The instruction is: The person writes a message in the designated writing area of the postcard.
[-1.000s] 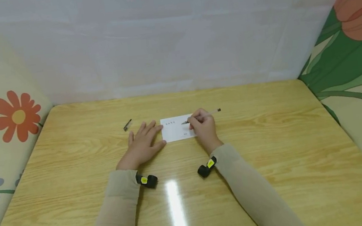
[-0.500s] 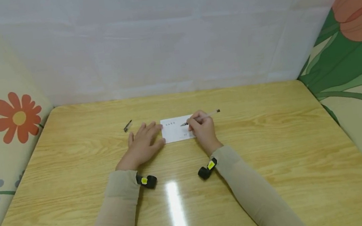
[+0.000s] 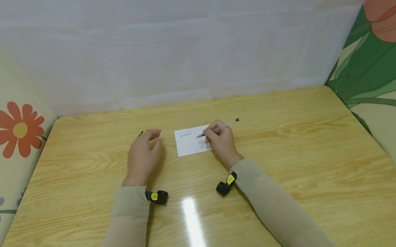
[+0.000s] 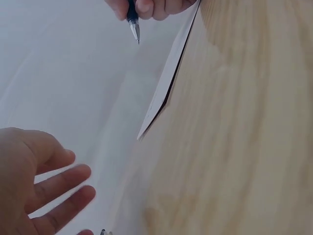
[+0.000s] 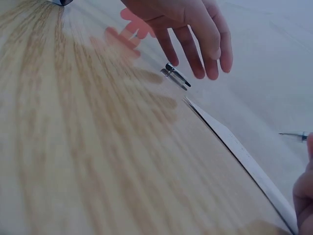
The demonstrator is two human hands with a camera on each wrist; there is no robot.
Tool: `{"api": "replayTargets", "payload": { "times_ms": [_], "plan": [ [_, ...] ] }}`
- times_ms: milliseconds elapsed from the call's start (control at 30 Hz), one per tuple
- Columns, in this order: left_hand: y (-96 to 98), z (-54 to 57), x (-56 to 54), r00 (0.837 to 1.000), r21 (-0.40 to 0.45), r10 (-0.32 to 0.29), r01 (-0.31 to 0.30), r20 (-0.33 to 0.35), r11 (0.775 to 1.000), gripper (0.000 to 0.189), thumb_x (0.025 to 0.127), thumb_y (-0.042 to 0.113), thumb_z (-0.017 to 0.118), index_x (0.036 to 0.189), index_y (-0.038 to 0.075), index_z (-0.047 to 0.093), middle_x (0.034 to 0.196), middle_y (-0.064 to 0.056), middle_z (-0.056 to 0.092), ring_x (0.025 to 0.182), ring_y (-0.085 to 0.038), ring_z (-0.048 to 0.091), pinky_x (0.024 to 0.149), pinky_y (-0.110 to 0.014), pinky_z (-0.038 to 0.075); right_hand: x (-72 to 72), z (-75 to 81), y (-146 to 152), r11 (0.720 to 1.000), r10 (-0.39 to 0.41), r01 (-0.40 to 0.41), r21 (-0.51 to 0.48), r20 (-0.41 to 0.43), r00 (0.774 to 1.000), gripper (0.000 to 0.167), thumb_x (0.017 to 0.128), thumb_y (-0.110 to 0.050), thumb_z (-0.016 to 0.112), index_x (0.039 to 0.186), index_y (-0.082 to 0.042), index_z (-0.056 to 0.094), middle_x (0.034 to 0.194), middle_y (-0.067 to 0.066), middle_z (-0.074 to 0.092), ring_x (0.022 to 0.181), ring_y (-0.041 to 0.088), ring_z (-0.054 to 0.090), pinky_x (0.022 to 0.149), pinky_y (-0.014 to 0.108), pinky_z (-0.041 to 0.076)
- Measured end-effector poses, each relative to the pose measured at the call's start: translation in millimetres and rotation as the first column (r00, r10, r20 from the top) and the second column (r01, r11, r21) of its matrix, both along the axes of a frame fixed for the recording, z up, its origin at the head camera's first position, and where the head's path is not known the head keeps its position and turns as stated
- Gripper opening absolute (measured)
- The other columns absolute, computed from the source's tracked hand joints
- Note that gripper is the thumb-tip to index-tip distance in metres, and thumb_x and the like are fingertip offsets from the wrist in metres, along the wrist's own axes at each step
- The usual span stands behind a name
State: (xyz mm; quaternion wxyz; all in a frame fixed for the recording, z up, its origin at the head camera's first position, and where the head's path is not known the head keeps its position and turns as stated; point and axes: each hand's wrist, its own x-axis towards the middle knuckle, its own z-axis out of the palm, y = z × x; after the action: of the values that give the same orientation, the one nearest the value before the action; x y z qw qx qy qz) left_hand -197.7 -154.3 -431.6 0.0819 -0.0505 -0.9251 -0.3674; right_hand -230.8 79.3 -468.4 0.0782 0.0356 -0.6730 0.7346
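My right hand [image 3: 224,144] pinches a pen [image 3: 230,123] with a clear barrel and a dark end. Its bare metal tip [image 4: 136,33] points down and left, above a white card [image 3: 187,146] in the head view. Small dark written marks run along the card's upper left, and the right hand covers its right end. Left of the card, my left hand [image 3: 143,157] hovers over the table with loosely bent fingers, holding nothing. A pen cap [image 5: 176,77] with a clip lies beneath those fingers in the right wrist view; the hand mostly hides it from the head camera.
The wooden table [image 3: 296,149] reaches back to a white cloth backdrop [image 3: 182,52]. Flower-printed panels [image 3: 19,129] stand along both sides. A black wrist camera [image 3: 223,187] is strapped at each cuff.
My left hand has lifted off the card's left edge and moved left over the pen cap, its fingers going from spread to bent. The right hand and pen have shifted only slightly.
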Motion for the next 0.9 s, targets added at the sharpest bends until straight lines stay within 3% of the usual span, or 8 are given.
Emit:
{"api": "replayTargets", "payload": {
  "times_ms": [133,267,333,500,667,900],
  "plan": [
    [-5.8,0.5,-1.3,0.999,0.01,0.031,-0.03,-0.04,0.999,0.031,0.105,0.016,0.05,0.13,0.002,0.064,0.13,-0.02,0.065,0.123,-0.04,0.058,0.103,-0.058,0.045,0.3,-0.2,0,1.0,0.001,-0.001,0.005,-0.014,1.0,0.017,0.091,0.002,0.063,0.077,-0.004,0.058,0.059,0.001,0.056,0.047,0.007,0.044,0.041,0.018,0.033],
    [-11.0,0.7,-1.2,0.997,0.02,0.055,-0.054,-0.053,0.998,0.03,0.105,0.015,0.051,0.128,0.002,0.066,0.129,-0.021,0.066,0.087,-0.036,0.071,0.09,-0.054,0.053,-0.1,-0.3,0,1.0,0.007,-0.007,0.002,-0.013,1.0,0.017,0.092,0.002,0.062,0.077,-0.004,0.058,0.06,0.002,0.056,0.047,0.007,0.045,0.042,0.018,0.034],
    [-13.0,0.3,-1.5,0.995,0.023,0.077,-0.075,-0.069,0.997,0.03,0.105,0.015,0.052,0.127,0.001,0.066,0.126,-0.021,0.067,0.079,-0.035,0.07,0.087,-0.054,0.054,-0.3,0.0,0,1.0,0.01,-0.01,0.0,-0.006,1.0,0.017,0.092,0.003,0.062,0.077,-0.004,0.058,0.06,0.002,0.055,0.048,0.007,0.046,0.042,0.017,0.034],
    [-16.4,-1.9,-3.2,0.982,0.054,0.161,-0.157,-0.096,0.986,0.028,0.103,0.012,0.053,0.124,0.0,0.067,0.121,-0.019,0.07,0.102,-0.037,0.064,0.093,-0.054,0.05,-0.4,0.7,0,1.0,0.011,-0.011,0.004,0.018,1.0,0.017,0.092,0.001,0.065,0.078,-0.005,0.058,0.059,0.002,0.056,0.05,0.009,0.049,0.042,0.017,0.035],
    [-20.6,-4.2,-4.6,0.963,0.101,0.254,-0.244,-0.092,0.964,0.029,0.102,0.011,0.052,0.124,0.0,0.067,0.122,-0.019,0.069,0.096,-0.037,0.064,0.087,-0.051,0.05,-1.4,0.5,1,1.0,0.003,-0.004,0.025,0.032,0.999,0.016,0.092,0.0,0.066,0.079,-0.005,0.059,0.059,0.002,0.056,0.052,0.012,0.05,0.042,0.018,0.036],
    [-29.0,-6.5,-6.3,0.94,0.161,0.33,-0.313,-0.09,0.936,0.029,0.1,0.008,0.054,0.124,-0.005,0.066,0.123,-0.024,0.067,0.12,-0.041,0.059,0.103,-0.053,0.045,-1.8,0.2,1,0.999,0.009,-0.009,0.043,0.013,1.0,0.016,0.092,0.0,0.064,0.078,-0.005,0.059,0.06,0.001,0.056,0.053,0.012,0.051,0.044,0.018,0.036]
  ]
}}
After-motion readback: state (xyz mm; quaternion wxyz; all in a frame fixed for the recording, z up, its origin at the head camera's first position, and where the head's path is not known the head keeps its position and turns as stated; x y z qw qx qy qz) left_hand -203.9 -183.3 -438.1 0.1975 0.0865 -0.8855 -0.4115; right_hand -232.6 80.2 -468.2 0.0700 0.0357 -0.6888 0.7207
